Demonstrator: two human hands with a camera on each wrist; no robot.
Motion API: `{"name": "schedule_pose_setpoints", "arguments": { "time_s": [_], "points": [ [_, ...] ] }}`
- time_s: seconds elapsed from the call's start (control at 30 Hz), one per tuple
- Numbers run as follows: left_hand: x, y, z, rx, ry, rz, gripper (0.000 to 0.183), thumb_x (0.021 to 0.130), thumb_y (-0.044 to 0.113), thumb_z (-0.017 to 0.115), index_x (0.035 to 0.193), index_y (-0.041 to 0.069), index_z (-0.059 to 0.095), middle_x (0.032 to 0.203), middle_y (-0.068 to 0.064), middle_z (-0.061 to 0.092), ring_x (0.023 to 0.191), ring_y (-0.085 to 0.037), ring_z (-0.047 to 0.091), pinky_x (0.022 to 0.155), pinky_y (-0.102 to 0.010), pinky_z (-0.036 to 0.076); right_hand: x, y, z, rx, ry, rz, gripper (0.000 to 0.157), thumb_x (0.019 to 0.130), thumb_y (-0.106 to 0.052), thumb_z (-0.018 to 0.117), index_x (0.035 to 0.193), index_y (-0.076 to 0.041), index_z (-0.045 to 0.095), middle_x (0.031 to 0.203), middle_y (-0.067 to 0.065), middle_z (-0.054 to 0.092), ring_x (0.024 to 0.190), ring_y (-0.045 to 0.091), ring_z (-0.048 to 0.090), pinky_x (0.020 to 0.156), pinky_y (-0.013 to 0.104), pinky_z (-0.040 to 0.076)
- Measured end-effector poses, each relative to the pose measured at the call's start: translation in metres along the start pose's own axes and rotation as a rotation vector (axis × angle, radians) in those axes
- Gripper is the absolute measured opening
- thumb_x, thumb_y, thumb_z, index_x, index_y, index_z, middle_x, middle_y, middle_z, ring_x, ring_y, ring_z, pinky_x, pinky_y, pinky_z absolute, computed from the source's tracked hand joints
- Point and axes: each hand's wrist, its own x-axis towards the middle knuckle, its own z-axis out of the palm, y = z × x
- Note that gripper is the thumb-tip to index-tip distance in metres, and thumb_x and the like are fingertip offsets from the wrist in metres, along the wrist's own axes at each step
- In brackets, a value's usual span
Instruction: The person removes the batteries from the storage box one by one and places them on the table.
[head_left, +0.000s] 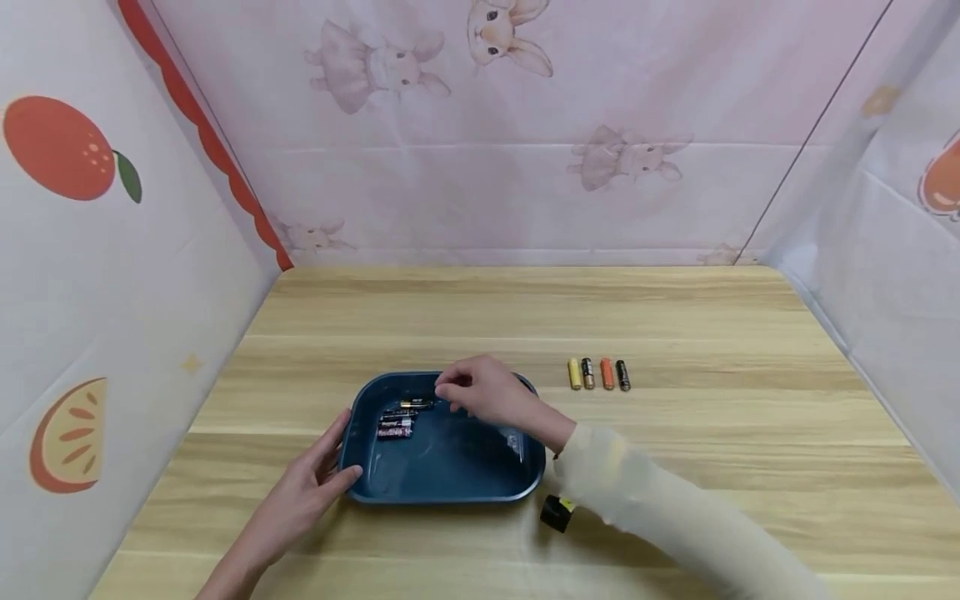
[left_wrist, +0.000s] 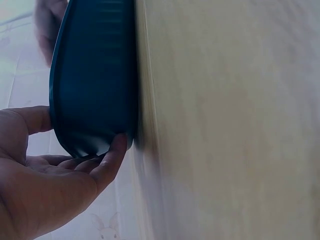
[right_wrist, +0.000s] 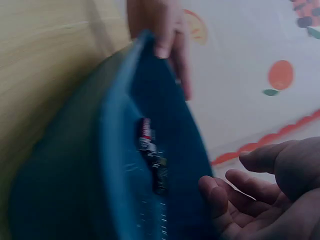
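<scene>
On the bench point(head_left: 712, 467), the tray point(head_left: 450, 467) was probably light and stiff, best held by its rim, and glossy blue. The left grip point(head_left: 303, 487) clasped its left end; the right grip point(head_left: 487, 390), loosely bent, hung over it, seemingly empty. Inside, likely slick batteries point(head_left: 395, 432), best pinched midway, looked dark.

Booth-like workspace: printed drapes point(head_left: 480, 200) around a table point(head_left: 750, 450)
</scene>
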Motion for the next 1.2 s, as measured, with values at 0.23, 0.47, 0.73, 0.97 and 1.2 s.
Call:
{"name": "schedule_pose_setpoints", "arguments": {
  "time_s": [0.23, 0.47, 0.73, 0.97, 1.2],
  "points": [
    [-0.002, 0.0, -0.001, 0.0, 0.006, 0.022, 0.075, 0.104, 0.004, 0.059, 0.166, 0.008, 0.016, 0.171, -0.018, 0.01, 0.152, -0.042, 0.022, 0.112, -0.038, 0.032, 0.012, 0.005, 0.021, -0.021, -0.02, 0.028, 0.031, 0.106, -0.016, 0.061, 0.132, 0.0, 0.068, 0.097, 0.012, 0.073, 0.076, 0.031, 0.069, 0.059, 0.025, 0.053],
    [-0.004, -0.002, -0.001, -0.014, -0.006, 0.033, 0.075, 0.104, 0.004, 0.059, 0.165, 0.005, 0.015, 0.171, -0.02, 0.01, 0.15, -0.04, 0.026, 0.107, -0.018, 0.039, 0.017, 0.009, 0.035, -0.16, -0.017, 0.008, 0.031, 0.104, -0.015, 0.063, 0.132, -0.004, 0.07, 0.123, 0.01, 0.072, 0.082, 0.013, 0.065, 0.069, 0.024, 0.052],
    [-0.005, -0.002, 0.0, -0.019, -0.004, 0.024, 0.075, 0.105, 0.006, 0.059, 0.166, 0.007, 0.015, 0.171, -0.018, 0.01, 0.151, -0.039, 0.025, 0.109, -0.023, 0.039, 0.021, 0.011, 0.044, -0.219, 0.033, -0.05, 0.024, 0.102, -0.005, 0.064, 0.123, 0.001, 0.074, 0.117, 0.014, 0.074, 0.065, 0.008, 0.059, 0.064, 0.022, 0.05],
    [-0.005, -0.001, 0.0, -0.019, -0.001, 0.002, 0.075, 0.105, 0.004, 0.058, 0.166, 0.007, 0.014, 0.172, -0.017, 0.008, 0.152, -0.04, 0.021, 0.112, -0.038, 0.034, 0.021, 0.012, 0.047, -0.304, 0.047, -0.07, 0.018, 0.101, -0.007, 0.066, 0.113, -0.002, 0.078, 0.109, 0.009, 0.076, 0.072, 0.005, 0.063, 0.068, 0.019, 0.055],
    [-0.003, -0.001, 0.002, -0.018, 0.009, 0.01, 0.075, 0.105, 0.003, 0.058, 0.166, 0.008, 0.015, 0.171, -0.017, 0.01, 0.151, -0.039, 0.026, 0.112, -0.038, 0.035, 0.023, 0.016, 0.045, -0.323, 0.044, -0.021, 0.009, 0.097, -0.009, 0.074, 0.096, -0.006, 0.082, 0.087, 0.001, 0.075, 0.062, 0.004, 0.06, 0.058, 0.019, 0.052]
  ]
}}
